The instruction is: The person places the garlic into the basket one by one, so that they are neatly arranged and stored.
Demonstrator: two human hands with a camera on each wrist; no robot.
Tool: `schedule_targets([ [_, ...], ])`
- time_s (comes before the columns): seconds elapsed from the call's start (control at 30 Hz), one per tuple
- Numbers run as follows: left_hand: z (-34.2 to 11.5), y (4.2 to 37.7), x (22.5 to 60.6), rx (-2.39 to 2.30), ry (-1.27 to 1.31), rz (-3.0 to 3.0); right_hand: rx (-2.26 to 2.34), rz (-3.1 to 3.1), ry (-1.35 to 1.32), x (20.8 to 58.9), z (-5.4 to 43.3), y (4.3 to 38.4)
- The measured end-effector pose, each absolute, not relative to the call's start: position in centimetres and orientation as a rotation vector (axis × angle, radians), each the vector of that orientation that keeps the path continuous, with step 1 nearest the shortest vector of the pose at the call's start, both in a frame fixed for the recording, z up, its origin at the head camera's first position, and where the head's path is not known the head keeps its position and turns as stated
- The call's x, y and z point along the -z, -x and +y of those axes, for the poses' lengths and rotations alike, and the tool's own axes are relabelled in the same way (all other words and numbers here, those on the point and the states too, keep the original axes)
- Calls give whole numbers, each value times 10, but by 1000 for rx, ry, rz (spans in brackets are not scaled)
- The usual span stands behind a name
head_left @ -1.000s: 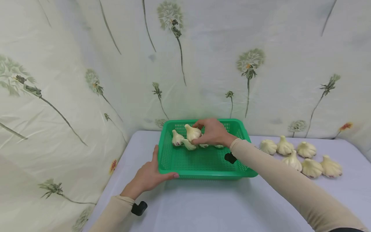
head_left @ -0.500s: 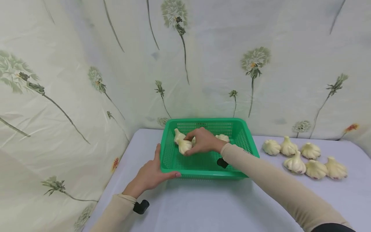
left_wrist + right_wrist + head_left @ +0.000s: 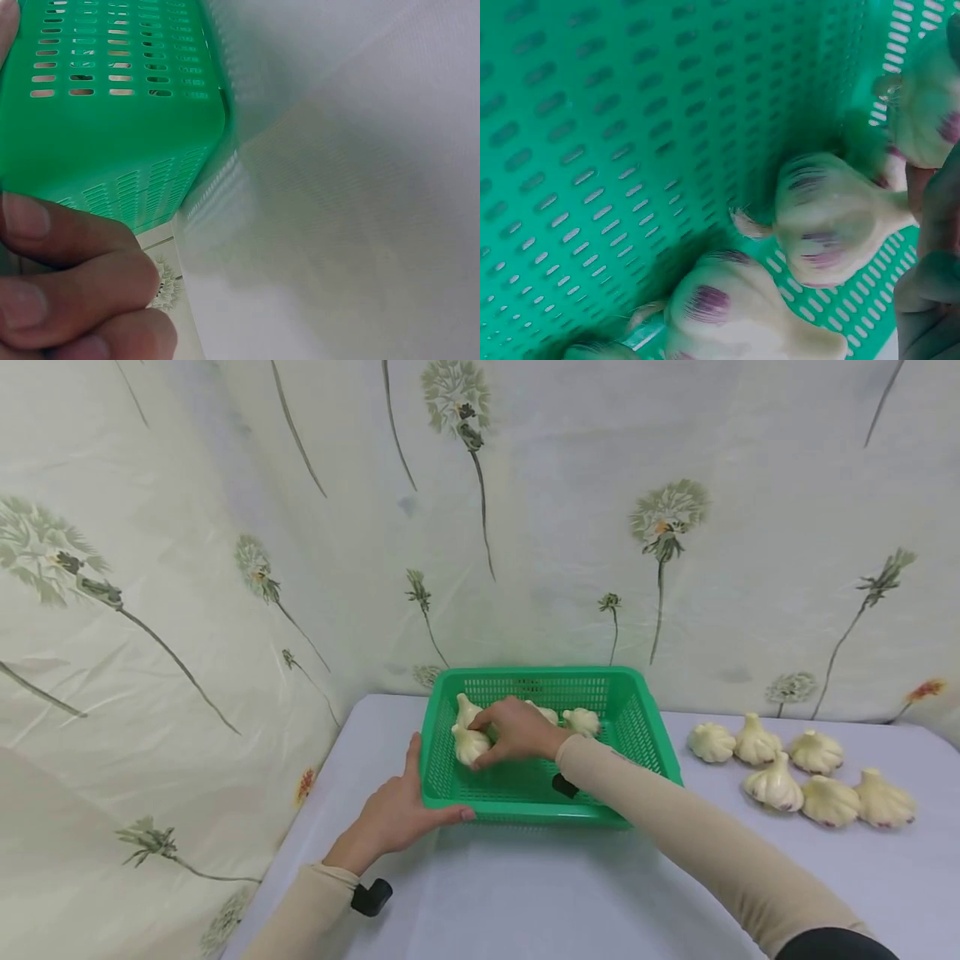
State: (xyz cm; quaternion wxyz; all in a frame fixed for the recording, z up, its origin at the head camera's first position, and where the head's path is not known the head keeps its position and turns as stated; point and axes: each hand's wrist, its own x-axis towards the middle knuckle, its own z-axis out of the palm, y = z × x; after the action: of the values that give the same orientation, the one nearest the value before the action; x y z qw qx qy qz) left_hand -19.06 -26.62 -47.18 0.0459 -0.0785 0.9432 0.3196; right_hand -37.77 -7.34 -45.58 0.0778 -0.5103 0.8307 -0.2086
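A green plastic basket (image 3: 540, 812) stands on the table, and my left hand (image 3: 392, 814) grips its front left corner, thumb along the front rim and index finger along the left side. Inside the basket, my right hand (image 3: 519, 730) pinches a garlic bulb (image 3: 470, 746) between thumb and fingers near the left wall. Just behind it sits another garlic bulb (image 3: 467, 707). Farther right, a bulb (image 3: 582, 721) lies by the back wall, and one more is partly covered by the right hand. The right wrist view shows purple-streaked bulbs (image 3: 829, 217) below the held one.
Several more garlic bulbs (image 3: 830, 800) lie in two rows on the table to the right of the basket. The white tabletop (image 3: 525, 893) extends in front. A curtain (image 3: 547, 527) with a dandelion print hangs behind and at the left.
My right hand has brought the garlic bulb left and toward the front, down beside the basket's left wall. The left hand keeps its hold on the corner. The head view has shifted slightly.
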Motion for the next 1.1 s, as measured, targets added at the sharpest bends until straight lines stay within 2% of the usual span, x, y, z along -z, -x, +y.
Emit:
schedule_targets([
  [1.1, -265, 188, 473, -986, 251, 2891, 456, 2551, 1649, 469, -89, 387],
])
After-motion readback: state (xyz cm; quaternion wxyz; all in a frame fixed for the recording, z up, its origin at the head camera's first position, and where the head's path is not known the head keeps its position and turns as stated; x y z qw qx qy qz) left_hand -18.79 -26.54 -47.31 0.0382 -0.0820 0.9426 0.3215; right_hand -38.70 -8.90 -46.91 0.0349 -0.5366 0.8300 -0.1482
